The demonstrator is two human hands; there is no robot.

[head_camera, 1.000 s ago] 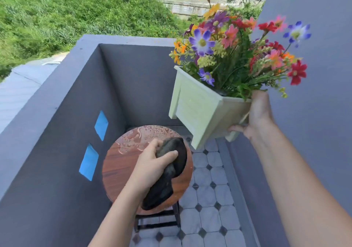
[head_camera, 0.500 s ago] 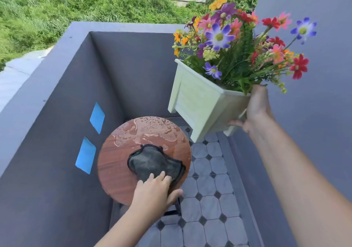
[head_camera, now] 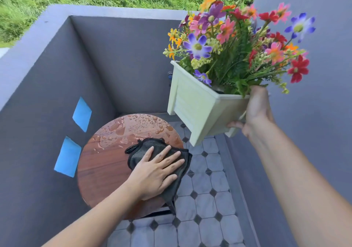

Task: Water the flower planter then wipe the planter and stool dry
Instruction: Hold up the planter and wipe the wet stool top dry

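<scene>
A round wooden stool (head_camera: pixel 106 162) stands below me in the balcony corner, its far half beaded with water drops. A black cloth (head_camera: pixel 146 147) lies spread on the seat's right side, part of it hanging over the edge. My left hand (head_camera: pixel 158 172) presses flat on the cloth, fingers spread. My right hand (head_camera: pixel 257 113) holds a pale green planter (head_camera: pixel 194 107) full of colourful flowers, tilted, in the air up and to the right of the stool.
Dark grey balcony walls (head_camera: pixel 47 101) close in on the left, back and right. Two blue tape squares (head_camera: pixel 82 113) mark the left wall. The floor (head_camera: pixel 207 208) is grey tile with black diamonds. Green brush lies beyond the parapet.
My left hand let go of the bunched cloth, spread it on the seat, and now lies flat on it further right. The planter stays lifted in my right hand.
</scene>
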